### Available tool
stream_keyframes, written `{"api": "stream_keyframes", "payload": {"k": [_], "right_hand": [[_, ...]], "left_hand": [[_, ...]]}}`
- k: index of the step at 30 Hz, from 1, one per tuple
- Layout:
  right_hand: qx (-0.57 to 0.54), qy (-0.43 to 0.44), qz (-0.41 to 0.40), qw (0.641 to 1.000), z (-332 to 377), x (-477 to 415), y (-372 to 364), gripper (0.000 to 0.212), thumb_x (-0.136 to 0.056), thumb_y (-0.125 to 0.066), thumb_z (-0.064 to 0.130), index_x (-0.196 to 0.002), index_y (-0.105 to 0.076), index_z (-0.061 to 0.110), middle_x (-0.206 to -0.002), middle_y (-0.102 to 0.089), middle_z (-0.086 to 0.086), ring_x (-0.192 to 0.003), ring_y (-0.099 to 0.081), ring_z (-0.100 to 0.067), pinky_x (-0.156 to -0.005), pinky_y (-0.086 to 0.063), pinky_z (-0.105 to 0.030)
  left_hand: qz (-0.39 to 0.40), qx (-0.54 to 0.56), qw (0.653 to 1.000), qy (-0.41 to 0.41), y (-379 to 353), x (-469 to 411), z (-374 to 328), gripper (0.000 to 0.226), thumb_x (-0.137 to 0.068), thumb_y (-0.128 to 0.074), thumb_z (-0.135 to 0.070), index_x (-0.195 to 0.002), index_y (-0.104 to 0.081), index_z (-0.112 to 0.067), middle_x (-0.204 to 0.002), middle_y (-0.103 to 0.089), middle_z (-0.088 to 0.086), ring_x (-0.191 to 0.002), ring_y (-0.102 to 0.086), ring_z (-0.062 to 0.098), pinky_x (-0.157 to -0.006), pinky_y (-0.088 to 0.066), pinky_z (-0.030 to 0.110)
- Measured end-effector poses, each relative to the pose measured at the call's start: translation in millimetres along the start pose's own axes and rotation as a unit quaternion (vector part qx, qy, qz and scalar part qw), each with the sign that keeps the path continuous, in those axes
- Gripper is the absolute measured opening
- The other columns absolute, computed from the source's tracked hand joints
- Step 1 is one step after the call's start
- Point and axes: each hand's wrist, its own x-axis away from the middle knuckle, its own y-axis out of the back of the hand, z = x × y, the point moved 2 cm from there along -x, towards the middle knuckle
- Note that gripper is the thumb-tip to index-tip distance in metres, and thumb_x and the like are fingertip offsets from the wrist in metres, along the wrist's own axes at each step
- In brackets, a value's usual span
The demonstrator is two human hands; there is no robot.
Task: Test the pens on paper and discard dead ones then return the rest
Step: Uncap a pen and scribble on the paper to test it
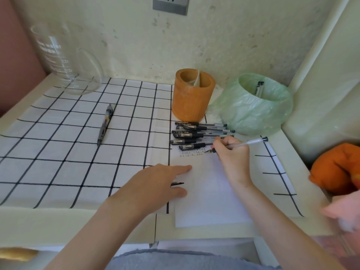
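Note:
My right hand [232, 154] grips a clear uncapped pen [247, 143], its tip touching the white paper [206, 191] beside rows of small ink marks [191, 152]. My left hand [155, 184] lies flat on the paper's left edge, with a black pen cap [178, 183] showing between its fingers. Several capped black pens [198, 134] lie in a row at the paper's top. Behind them stands an orange pen holder [192, 96]. A small bin lined with a green bag [257, 106] holds two pens [259, 88].
A grey retractable pen [105, 123] lies alone on the checked cloth [68, 152]. A glass measuring jug [66, 59] stands at the back left. An orange cloth object [337, 168] sits at the right edge, with a blurred pink thing below it. A wall runs close behind.

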Motion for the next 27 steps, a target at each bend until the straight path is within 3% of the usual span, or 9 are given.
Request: {"api": "stream_keyframes", "payload": {"k": [3,6,12,22,27], "right_hand": [[0.005,-0.003,0.001,1.000,-1.7,-0.6,-1.2,0.031,-0.084,-0.061,0.004,-0.054,-0.053,-0.003,-0.043,-0.039,0.009,-0.051,-0.035,-0.009,-0.050,-0.029,-0.018],[0.009,0.005,-0.004,1.000,-1.5,-0.2,-1.3,0.027,-0.083,-0.061,0.003,-0.061,-0.055,-0.012,-0.049,-0.041,-0.001,-0.055,-0.038,-0.011,-0.051,-0.030,-0.018],[0.012,-0.004,-0.007,1.000,0.0,-0.5,-0.8,0.024,-0.082,-0.060,0.001,-0.062,-0.057,-0.011,-0.048,-0.041,0.001,-0.053,-0.037,-0.008,-0.049,-0.030,-0.015],[0.021,-0.003,-0.003,1.000,2.6,0.9,-0.7,0.023,-0.080,-0.059,0.000,-0.063,-0.055,-0.015,-0.058,-0.043,-0.013,-0.059,-0.038,-0.016,-0.050,-0.028,-0.018],[0.019,-0.006,-0.006,1.000,2.5,1.1,0.2,0.023,-0.081,-0.059,0.000,-0.060,-0.057,-0.011,-0.050,-0.042,-0.002,-0.055,-0.037,-0.009,-0.048,-0.029,-0.016]], "left_hand": [[-0.002,0.002,1.000,-0.001,0.4,0.7,0.0,0.056,-0.088,-0.055,-0.044,-0.135,-0.027,-0.056,-0.126,-0.056,-0.007,-0.107,-0.054,0.011,-0.075,-0.037,0.019],[-0.003,0.000,1.000,-0.002,1.1,0.5,-0.4,0.056,-0.087,-0.055,-0.044,-0.135,-0.027,-0.056,-0.125,-0.057,-0.006,-0.105,-0.054,0.011,-0.074,-0.037,0.020],[0.003,-0.004,1.000,0.003,0.7,-0.4,0.4,0.056,-0.088,-0.055,-0.044,-0.135,-0.026,-0.056,-0.129,-0.054,-0.006,-0.111,-0.054,0.012,-0.079,-0.039,0.021],[0.010,-0.001,1.000,0.004,1.7,0.2,-1.4,0.057,-0.088,-0.054,-0.044,-0.136,-0.025,-0.055,-0.131,-0.053,-0.005,-0.114,-0.053,0.013,-0.084,-0.041,0.023],[0.013,-0.004,1.000,0.004,3.1,1.4,-1.7,0.057,-0.089,-0.054,-0.044,-0.137,-0.025,-0.054,-0.130,-0.054,-0.004,-0.113,-0.053,0.013,-0.083,-0.041,0.022]]}}
